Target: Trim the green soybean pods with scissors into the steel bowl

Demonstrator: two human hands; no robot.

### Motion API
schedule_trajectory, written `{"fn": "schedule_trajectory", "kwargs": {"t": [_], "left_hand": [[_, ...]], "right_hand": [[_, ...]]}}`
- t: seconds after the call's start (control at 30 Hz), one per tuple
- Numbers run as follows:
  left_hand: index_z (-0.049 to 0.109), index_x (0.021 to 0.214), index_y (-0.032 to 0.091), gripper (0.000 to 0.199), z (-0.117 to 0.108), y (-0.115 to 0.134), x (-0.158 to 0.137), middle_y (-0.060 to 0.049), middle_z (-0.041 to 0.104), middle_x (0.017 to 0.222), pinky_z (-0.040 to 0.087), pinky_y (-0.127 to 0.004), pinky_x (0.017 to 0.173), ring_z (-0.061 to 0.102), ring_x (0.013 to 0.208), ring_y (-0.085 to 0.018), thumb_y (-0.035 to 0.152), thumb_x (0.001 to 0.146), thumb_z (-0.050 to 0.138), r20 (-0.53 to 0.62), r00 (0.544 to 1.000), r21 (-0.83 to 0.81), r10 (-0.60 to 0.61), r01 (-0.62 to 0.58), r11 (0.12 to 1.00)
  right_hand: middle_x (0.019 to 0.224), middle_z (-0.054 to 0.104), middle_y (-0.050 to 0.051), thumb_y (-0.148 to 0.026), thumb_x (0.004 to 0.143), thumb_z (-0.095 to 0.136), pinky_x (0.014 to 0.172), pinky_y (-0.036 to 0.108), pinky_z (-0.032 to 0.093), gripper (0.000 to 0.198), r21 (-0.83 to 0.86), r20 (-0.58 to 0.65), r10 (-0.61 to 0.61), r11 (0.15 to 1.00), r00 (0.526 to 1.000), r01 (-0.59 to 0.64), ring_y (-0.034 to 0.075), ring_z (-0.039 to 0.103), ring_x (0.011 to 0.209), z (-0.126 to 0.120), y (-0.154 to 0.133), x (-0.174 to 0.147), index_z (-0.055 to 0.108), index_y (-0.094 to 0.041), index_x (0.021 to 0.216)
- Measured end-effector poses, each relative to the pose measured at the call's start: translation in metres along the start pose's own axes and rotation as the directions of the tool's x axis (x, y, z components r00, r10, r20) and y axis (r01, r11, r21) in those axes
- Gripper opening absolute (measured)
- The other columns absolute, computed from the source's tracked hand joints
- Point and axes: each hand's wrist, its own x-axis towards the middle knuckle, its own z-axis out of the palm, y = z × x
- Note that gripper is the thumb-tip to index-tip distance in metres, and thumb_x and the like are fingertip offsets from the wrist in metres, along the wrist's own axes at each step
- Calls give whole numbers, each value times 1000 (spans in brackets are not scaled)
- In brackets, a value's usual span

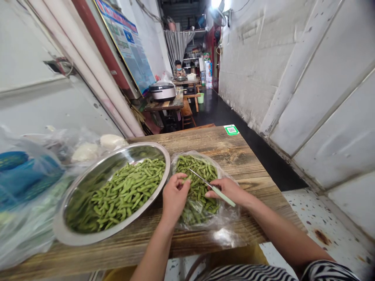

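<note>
My right hand [227,190] is closed around a pair of scissors [223,196] with pale green handles. Their metal blades point up and left, over a clear plastic bag [230,218] full of green soybean pods [202,203]. At the bag's left side, my left hand [176,195] pinches what looks like a soybean pod [185,179] between thumb and fingers, a little left of the blades. Further left stands a large steel bowl [168,158] with a broad layer of soybean pods [129,191] in it.
All this rests on a wooden table [234,156], with a green QR-code card [231,130] at its far corner. Plastic bags [32,187] crowd the left side. Beyond are another table with a white cooker [162,92], a bench [186,108] and a seated person [179,70].
</note>
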Motion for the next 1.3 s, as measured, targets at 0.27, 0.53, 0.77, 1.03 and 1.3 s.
{"fn": "schedule_trajectory", "kwargs": {"t": [0.27,0.53,0.77,1.03,1.3], "left_hand": [[67,95,15,32,-4,2,0,-6,68,92,46,-27,76,60,82,-16,40,77,57,13,999,-141,-36,38,989],[69,83,16,31,-6,6,-3,0,65,69,44,-25,61,55,61,-14,42,80,52,136,990,13,22,-24,1000],[66,73,17,31,-11,7,-3,1,60,61,39,-24,59,52,58,-13,40,83,48,210,975,100,75,-98,990],[65,74,17,33,-10,6,-6,-1,64,66,44,-27,62,56,60,-16,40,86,44,249,965,148,89,-129,981],[63,107,18,31,-64,31,-2,-13,63,107,38,-40,93,55,102,-26,33,80,57,-247,792,650,559,-292,701]], "right_hand": [[65,56,-2,-58,67,66,54,21,33,51,-62,-56,-57,997,997,53,12,46,59,-1,-3,-2,68,-17,96],[75,62,1,-59,64,68,57,22,36,53,-255,-135,-124,963,983,86,14,50,62,-3,-10,-6,68,-19,99],[65,56,-1,-60,65,67,52,21,30,46,-296,-108,-176,945,979,137,12,46,58,-5,-16,-8,68,-18,86],[60,54,-2,-59,66,66,54,21,33,45,-199,-49,-138,972,989,125,12,46,58,-3,-11,-9,67,-15,76],[59,57,-1,-58,68,65,53,21,31,44,-256,-216,-41,967,975,-16,13,48,57,-6,-3,-1,70,-17,83]]}}
